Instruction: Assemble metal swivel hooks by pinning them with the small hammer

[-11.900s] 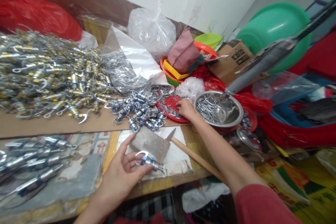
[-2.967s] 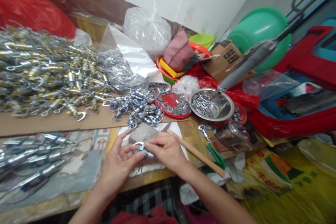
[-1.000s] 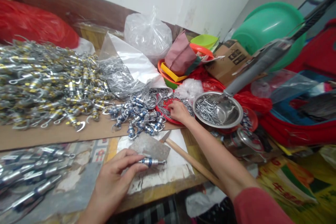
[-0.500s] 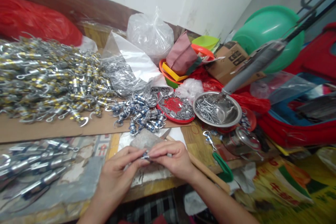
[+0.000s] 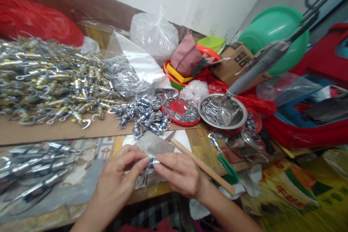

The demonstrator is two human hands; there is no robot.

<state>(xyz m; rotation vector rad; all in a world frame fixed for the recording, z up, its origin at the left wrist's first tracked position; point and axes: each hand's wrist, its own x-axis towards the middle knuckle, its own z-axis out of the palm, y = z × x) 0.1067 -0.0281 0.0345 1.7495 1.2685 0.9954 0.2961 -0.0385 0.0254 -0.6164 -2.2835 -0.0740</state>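
Between my hands is a small blue-and-silver cylindrical metal fitting (image 5: 153, 163). My left hand (image 5: 123, 174) is closed, with thumb and index finger pinching its left end. At the other end, the fingertips of my right hand (image 5: 181, 174) press on the fitting; part of it is hidden by them. Just beyond my fingers lies a flat grey metal block (image 5: 156, 145) on white paper. A wooden-handled tool (image 5: 202, 165) slants past my right hand, its dark tip near the block. Several blue-and-silver hook fittings (image 5: 145, 116) are heaped behind the block.
A large pile of yellow-banded hook fittings (image 5: 54, 79) covers the left. Larger blue-banded hooks (image 5: 40, 166) lie at front left. A red tray (image 5: 181, 121) of small metal parts and a steel bowl (image 5: 243, 117) of pins stand right of centre. A green-handled object (image 5: 228, 166) sits near the edge.
My hands have turned and lowered slightly, and more of the blue-and-silver fitting shows between the fingertips. My right fingers have shifted along it. The view has tilted a little.
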